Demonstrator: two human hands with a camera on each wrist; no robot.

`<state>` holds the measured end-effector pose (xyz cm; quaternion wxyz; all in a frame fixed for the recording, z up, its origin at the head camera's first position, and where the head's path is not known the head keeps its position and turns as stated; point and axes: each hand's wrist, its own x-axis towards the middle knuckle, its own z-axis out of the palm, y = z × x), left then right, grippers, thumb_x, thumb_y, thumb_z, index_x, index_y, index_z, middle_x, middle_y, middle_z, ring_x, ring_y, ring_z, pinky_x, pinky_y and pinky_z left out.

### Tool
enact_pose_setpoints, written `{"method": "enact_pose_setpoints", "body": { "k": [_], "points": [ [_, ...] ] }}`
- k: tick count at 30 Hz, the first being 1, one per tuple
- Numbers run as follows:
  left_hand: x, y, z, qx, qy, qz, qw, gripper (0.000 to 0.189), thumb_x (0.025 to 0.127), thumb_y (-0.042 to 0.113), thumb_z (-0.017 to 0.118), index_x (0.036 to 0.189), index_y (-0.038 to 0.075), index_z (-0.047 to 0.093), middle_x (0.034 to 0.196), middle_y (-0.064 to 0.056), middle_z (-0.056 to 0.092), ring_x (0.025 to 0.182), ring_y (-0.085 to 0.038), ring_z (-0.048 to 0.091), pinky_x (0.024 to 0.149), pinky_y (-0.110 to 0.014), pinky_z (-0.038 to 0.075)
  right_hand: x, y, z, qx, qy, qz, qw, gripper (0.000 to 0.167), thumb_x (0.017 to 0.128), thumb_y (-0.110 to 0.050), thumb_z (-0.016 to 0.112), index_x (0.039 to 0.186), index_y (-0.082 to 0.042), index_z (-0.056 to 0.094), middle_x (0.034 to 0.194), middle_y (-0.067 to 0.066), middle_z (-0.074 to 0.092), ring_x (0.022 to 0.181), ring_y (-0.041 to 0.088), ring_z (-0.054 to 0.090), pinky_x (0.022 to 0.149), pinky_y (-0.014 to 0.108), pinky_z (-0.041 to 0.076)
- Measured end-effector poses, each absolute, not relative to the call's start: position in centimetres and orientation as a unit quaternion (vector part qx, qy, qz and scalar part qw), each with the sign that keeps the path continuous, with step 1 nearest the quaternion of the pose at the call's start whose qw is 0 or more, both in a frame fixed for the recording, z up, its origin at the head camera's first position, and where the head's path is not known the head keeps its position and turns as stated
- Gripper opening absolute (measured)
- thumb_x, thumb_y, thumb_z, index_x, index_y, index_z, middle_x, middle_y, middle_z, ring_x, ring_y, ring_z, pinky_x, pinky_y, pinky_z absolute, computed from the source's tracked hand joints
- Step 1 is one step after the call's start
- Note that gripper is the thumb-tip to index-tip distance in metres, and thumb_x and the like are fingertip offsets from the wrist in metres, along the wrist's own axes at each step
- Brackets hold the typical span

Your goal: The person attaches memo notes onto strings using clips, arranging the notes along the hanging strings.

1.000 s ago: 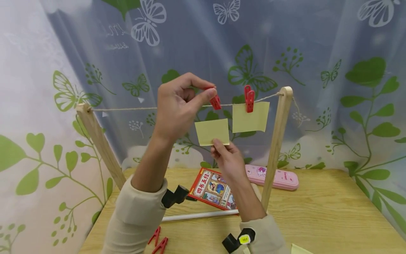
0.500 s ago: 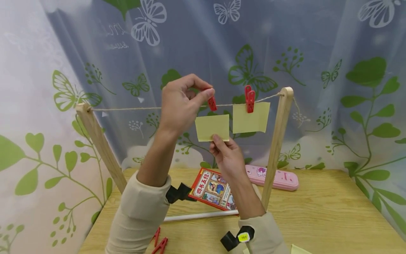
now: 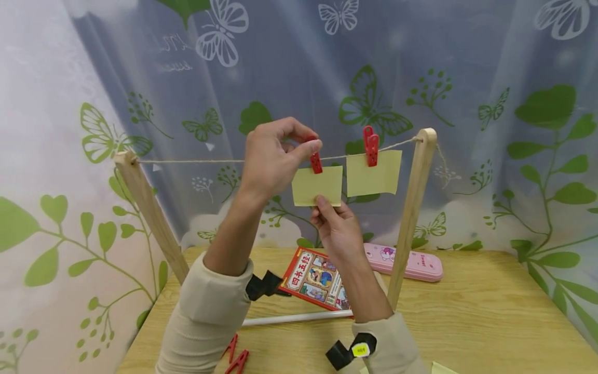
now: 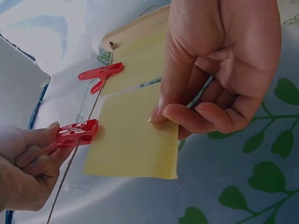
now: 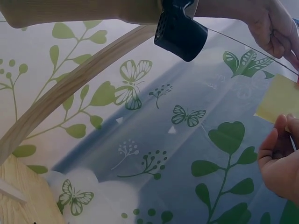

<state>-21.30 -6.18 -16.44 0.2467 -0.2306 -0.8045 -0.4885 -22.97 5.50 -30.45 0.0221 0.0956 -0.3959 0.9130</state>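
My left hand (image 3: 273, 158) pinches a red clothespin (image 3: 316, 164) between thumb and index finger at the string (image 3: 191, 161). The clothespin's tips overlap the top edge of a pale yellow sticky note (image 3: 317, 187). In the left wrist view, the clothespin (image 4: 77, 133) lies across the string and reaches the note's edge (image 4: 126, 135). Below, my right hand (image 3: 343, 236) pinches the note's bottom edge, thumb in front. In the right wrist view, the clothespin is mostly cut off. To the right, a second yellow note (image 3: 380, 179) hangs from another red clothespin (image 3: 371, 149).
Wooden posts (image 3: 151, 213) (image 3: 411, 218) hold the string. On the table (image 3: 490, 311) are a red book (image 3: 313, 280), a pink pencil case (image 3: 422, 266), a white rod (image 3: 299, 317), red clothespins (image 3: 239, 362) and a note's corner (image 3: 441, 369). A printed curtain (image 3: 289, 62) hangs behind.
The right hand has raised the note toward the string. The left hand has lowered the clothespin, and its tips now overlap the note's top edge.
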Motion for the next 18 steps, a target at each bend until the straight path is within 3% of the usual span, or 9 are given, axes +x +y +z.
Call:
{"method": "enact_pose_setpoints", "body": {
  "k": [10,18],
  "points": [
    [-21.28,-6.0,-16.61,-0.217,-0.825,-0.471,0.225,0.016,0.087,0.017,0.07,0.098,0.006,0.071,0.093,-0.008,0.071,0.064,-0.022,0.063,0.052,-0.025,0.039,-22.71,5.54,-29.94,0.095,-0.371,0.923,0.033,0.021,0.096,-0.006,0.051,0.084,-0.012,0.067,0.081,-0.002,0.06,0.069,0.007,0.055,0.067,0.017,0.046],
    [-21.41,-6.09,-16.63,-0.213,-0.829,-0.472,0.212,0.023,0.087,0.019,0.069,0.105,0.005,0.071,0.103,-0.01,0.072,0.085,-0.022,0.071,0.077,-0.034,0.054,-22.56,5.62,-29.78,0.098,-0.369,0.923,0.037,0.021,0.096,-0.007,0.053,0.083,-0.013,0.068,0.079,-0.003,0.06,0.068,0.007,0.055,0.067,0.017,0.046]
  ]
}}
